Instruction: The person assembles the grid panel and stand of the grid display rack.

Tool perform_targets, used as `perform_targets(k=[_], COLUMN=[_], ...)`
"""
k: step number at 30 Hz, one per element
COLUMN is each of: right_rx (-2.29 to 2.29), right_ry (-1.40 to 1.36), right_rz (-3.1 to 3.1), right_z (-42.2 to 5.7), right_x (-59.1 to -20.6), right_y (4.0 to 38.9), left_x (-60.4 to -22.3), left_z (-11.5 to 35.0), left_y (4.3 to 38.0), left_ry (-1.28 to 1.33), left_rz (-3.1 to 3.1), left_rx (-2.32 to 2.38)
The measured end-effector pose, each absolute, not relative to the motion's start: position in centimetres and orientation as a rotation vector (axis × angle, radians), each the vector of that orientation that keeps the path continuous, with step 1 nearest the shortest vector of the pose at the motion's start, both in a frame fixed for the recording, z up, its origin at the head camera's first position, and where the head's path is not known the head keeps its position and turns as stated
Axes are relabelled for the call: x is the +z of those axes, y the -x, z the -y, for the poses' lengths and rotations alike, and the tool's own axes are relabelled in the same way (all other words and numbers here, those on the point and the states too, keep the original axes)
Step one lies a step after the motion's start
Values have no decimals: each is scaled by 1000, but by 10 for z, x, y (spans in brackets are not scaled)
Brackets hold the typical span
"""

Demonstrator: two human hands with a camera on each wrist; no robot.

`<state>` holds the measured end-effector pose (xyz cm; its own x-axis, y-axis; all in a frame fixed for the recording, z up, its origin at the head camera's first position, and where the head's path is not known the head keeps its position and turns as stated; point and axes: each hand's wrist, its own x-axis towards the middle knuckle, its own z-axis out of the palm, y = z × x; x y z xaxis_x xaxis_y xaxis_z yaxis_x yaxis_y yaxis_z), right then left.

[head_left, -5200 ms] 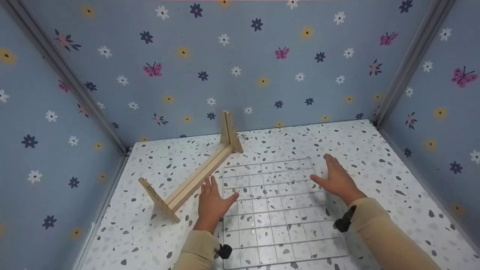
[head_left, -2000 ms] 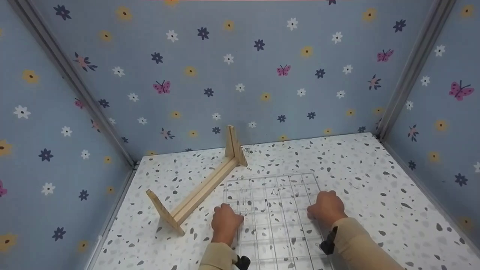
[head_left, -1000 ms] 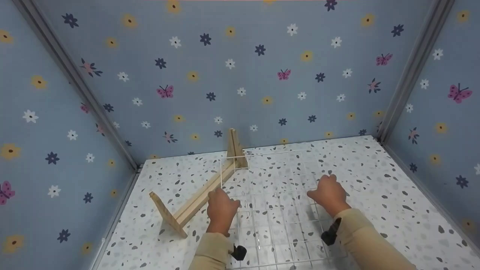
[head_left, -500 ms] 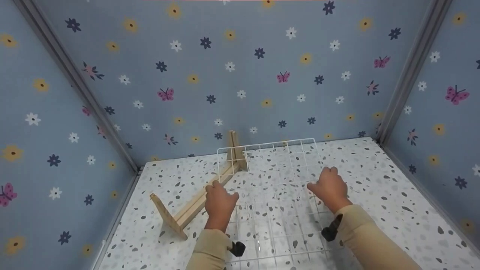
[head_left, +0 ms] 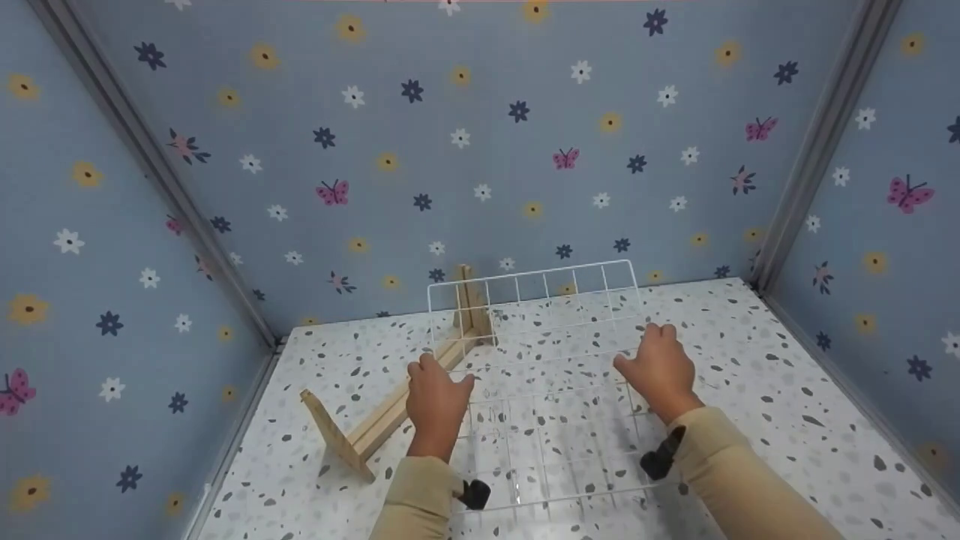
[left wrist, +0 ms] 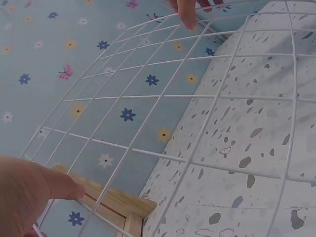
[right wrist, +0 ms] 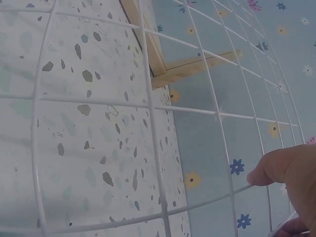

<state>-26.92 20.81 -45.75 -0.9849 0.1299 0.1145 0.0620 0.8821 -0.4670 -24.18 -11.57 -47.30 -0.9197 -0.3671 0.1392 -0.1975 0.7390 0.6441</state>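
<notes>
A white wire grid panel (head_left: pixel 547 287) is raised off the tabletop, its far edge tilted up. My left hand (head_left: pixel 437 405) grips its left side wire; in the left wrist view the thumb of the left hand (left wrist: pixel 29 192) lies over the wires. On the opposite side my right hand (head_left: pixel 661 371) grips the right edge, and the right wrist view shows that right hand (right wrist: pixel 291 177) with its thumb on a wire. Behind the panel's left part stands a wooden frame (head_left: pixel 390 412), a long bar joining two upright end pieces, partly seen through the wires.
The speckled white tabletop (head_left: pixel 750 375) lies beneath. Blue flowered wall panels (head_left: pixel 517 172) close in the back and both sides, with grey metal posts (head_left: pixel 806 142) at the corners.
Both hands first hovered open beside the flat panel, then took hold of its sides. Since then the panel has risen, its far edge lifting highest. The wooden frame stays in place.
</notes>
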Motion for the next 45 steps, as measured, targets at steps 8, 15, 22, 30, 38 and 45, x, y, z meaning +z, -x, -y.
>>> perform_targets(k=[8,15,22,30,38,45], right_rx=[736,758,785,837,899,917], right_ry=[179,212,239,172,186,210], right_rz=[2873,2874,2856,2771,2685,2643], right_z=[-203,-201,-199,-200,-201,-201], right_x=[-450,-445,-442,-437,-436,-431], right_y=[269,272,273,270,270,270], left_x=[-467,-461,-460,-457,-453,-449], left_z=[116,116,117,119,120,120], left_y=[242,240,242,243,244,243], left_ry=[-484,-472,-490,-436,-437,-393], left_rz=[2684,2657,2643,2570,2546,2507], left_rx=[-945,-956,-958,-982,-1039,-1135])
